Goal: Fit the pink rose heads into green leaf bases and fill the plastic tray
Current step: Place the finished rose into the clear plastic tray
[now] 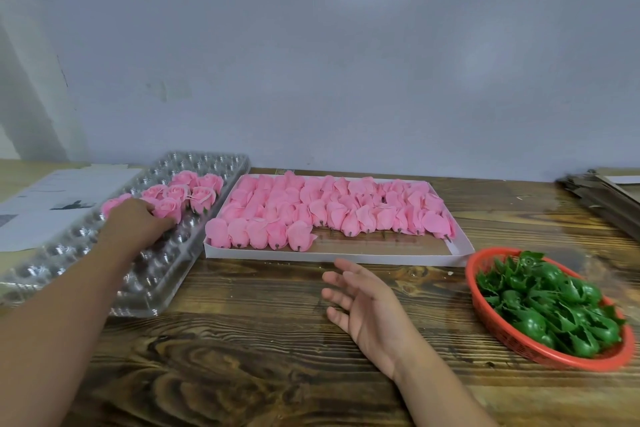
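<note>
Wooden desk (263, 350): left hand (133, 218) pinches a rose (168, 209) at plastic tray (166, 274); right hand (360, 298) spread, empty. Seat it upright w/ light push, next to others.

A dark-stained wooden table (277, 357) with strong grain is set against a pale grey-white wall (329, 62), scuffed and dotted with black marks near its top. Soft patches of light are reflected on the wall, well above the hands.
</note>
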The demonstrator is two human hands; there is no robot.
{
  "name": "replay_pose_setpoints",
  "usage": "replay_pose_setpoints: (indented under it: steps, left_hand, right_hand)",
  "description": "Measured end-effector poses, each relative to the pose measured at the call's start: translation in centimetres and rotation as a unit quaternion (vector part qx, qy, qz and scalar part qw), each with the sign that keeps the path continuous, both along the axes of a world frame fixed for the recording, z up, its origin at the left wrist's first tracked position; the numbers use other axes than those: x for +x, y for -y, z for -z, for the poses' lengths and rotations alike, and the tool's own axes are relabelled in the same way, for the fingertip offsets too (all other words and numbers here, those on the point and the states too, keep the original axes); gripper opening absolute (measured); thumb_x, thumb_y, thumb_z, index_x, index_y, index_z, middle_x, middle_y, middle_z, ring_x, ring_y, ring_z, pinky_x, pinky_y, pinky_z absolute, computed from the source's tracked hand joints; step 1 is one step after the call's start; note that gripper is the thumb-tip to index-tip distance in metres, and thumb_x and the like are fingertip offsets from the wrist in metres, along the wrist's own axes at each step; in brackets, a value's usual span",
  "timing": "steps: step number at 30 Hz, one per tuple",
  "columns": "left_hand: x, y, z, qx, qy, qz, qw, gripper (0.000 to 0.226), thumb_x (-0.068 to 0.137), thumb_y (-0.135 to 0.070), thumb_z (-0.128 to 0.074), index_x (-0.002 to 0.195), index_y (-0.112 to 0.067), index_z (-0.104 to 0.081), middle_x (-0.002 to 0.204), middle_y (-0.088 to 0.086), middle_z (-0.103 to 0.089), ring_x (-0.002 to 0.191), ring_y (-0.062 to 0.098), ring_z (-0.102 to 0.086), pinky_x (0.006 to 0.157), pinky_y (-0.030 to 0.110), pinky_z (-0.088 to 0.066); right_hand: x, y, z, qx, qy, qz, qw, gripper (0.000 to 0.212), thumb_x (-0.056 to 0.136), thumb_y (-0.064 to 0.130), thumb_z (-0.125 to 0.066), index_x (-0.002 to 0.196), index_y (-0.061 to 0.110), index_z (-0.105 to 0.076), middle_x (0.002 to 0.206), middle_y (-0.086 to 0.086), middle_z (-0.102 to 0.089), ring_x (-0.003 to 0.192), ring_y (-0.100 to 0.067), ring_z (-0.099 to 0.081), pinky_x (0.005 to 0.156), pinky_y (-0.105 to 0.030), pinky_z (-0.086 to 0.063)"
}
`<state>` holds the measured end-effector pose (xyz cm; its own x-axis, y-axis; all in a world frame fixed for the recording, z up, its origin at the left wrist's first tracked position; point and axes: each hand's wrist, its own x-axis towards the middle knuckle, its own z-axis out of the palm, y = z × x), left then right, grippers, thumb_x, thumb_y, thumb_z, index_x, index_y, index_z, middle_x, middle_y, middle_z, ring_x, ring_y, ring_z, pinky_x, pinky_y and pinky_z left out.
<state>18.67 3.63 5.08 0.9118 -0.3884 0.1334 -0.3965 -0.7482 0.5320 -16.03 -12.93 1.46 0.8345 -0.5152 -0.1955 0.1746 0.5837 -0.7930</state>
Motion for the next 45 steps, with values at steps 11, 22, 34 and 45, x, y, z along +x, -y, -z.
replay_pose_setpoints:
  steps: [11, 22, 34, 45]
  left_hand:
    - [-5.0, -1.1, -2.0, -0.058, 0.087, -0.061, 0.993, 0.014, 0.081, -0.013, -0.074, 0.090, -0.002, -0.071, 0.078, 0.011, -0.068, 0.072, 0.031, -0.063, 0.068, 0.037, -0.049]
    - [-19.0, 5.3, 4.5, -0.175, 0.034, 0.197, 0.964, 0.022, 0.092, -0.023, -0.071, 0.076, -0.025, -0.056, 0.063, -0.005, -0.059, 0.061, 0.010, -0.055, 0.060, 0.032, -0.048]
    - [-17.6, 5.2, 5.2, -0.189, -0.027, 0.191, 0.963, 0.020, 0.091, -0.020, -0.072, 0.075, -0.022, -0.060, 0.060, -0.004, -0.056, 0.058, -0.001, -0.053, 0.054, 0.010, -0.040]
    - [-17.7, 5.2, 5.0, -0.181, -0.025, 0.197, 0.963, 0.019, 0.092, -0.020, -0.071, 0.077, -0.019, -0.059, 0.058, -0.003, -0.054, 0.055, 0.000, -0.051, 0.054, 0.011, -0.040]
  right_hand:
    - [-0.1, -0.2, -0.2, -0.011, -0.003, 0.006, 1.000, 0.050, 0.079, 0.015, -0.064, 0.128, 0.008, -0.055, 0.097, -0.011, -0.072, 0.077, -0.019, -0.067, 0.061, -0.028, -0.055]
    - [-1.0, -1.5, -1.6, -0.127, -0.062, 0.038, 0.989, 0.019, 0.095, 0.001, -0.057, 0.111, 0.007, -0.065, 0.088, -0.008, -0.074, 0.073, -0.015, -0.066, 0.061, -0.026, -0.053]
    - [-10.7, 8.4, -12.0, -0.676, -0.412, 0.050, 0.608, 0.020, 0.088, 0.019, -0.064, 0.081, 0.038, -0.063, 0.082, 0.016, -0.068, 0.074, 0.000, -0.062, 0.061, -0.022, -0.043]
    - [-12.9, 13.9, -10.9, -0.632, -0.604, -0.075, 0.480, 0.005, 0.086, 0.028, -0.071, 0.084, 0.033, -0.071, 0.088, 0.012, -0.066, 0.081, -0.004, -0.059, 0.072, -0.021, -0.047]
